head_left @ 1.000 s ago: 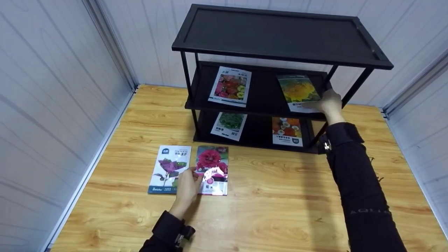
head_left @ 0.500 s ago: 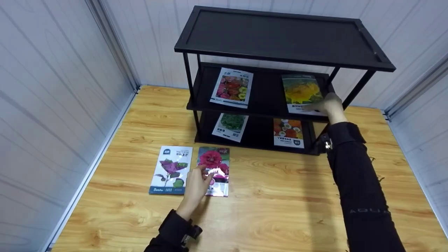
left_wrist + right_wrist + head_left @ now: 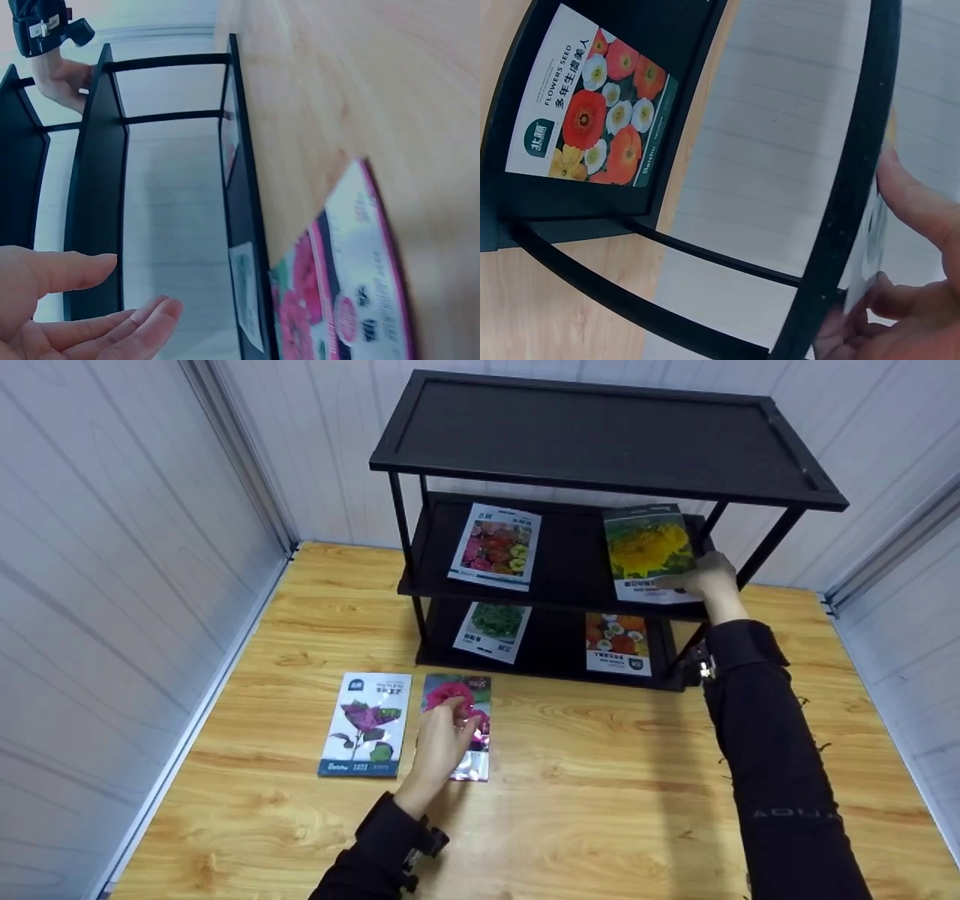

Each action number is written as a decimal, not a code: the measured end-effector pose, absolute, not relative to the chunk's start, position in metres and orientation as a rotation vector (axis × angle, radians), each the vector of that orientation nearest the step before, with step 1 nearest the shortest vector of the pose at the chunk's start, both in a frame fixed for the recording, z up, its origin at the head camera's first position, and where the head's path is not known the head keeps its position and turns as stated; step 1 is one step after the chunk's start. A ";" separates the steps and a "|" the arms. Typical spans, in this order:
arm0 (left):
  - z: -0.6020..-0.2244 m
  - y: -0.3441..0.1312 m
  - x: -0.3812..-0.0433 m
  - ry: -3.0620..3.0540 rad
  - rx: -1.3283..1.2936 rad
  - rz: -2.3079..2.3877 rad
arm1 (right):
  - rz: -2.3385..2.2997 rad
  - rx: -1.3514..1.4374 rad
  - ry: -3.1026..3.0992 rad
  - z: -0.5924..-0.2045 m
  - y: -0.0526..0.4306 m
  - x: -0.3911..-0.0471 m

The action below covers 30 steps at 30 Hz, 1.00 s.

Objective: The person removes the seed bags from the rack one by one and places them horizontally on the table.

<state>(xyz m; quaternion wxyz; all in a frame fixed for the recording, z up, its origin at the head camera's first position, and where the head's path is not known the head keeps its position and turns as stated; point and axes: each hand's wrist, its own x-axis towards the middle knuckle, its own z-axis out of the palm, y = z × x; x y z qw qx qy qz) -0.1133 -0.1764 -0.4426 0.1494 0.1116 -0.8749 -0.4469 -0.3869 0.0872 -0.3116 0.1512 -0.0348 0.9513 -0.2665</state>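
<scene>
In the head view my right hand (image 3: 712, 576) pinches a yellow-flower seed packet (image 3: 646, 547) by its near right corner, at the right end of the black rack's middle shelf (image 3: 566, 551). The right wrist view shows that packet (image 3: 866, 247) edge-on between thumb and fingers. My left hand (image 3: 442, 739) is over a pink-flower seed packet (image 3: 480, 735) on the wood surface and covers part of it. Thumb and fingers of the left hand (image 3: 90, 307) are apart with nothing between them. Left of it lies a purple-flower seed packet (image 3: 365, 727).
The black rack (image 3: 600, 439) has a top board and posts near my right hand. A mixed-flower packet (image 3: 495, 546) lies on the middle shelf's left. The bottom shelf bears a green-leaf packet (image 3: 493, 630) and a poppy packet (image 3: 617, 643). White walls (image 3: 112, 585) enclose the table.
My left hand has moved right and upward, from between the two table packets to over the pink-flower one. The right hand has shifted the yellow-flower packet slightly right; its far edge now appears higher.
</scene>
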 end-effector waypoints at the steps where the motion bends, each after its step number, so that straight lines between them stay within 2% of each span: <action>1: -0.441 -0.175 -0.115 -2.508 0.313 -1.284 | -0.763 -0.106 2.749 -0.311 0.086 -0.387; 22: -0.398 -0.133 -0.155 -2.548 0.018 -1.127 | -1.169 -0.177 2.867 -0.293 0.074 -0.359; 30: -0.372 -0.124 -0.181 -2.462 -0.045 -1.243 | -1.306 -0.196 2.805 -0.291 0.077 -0.343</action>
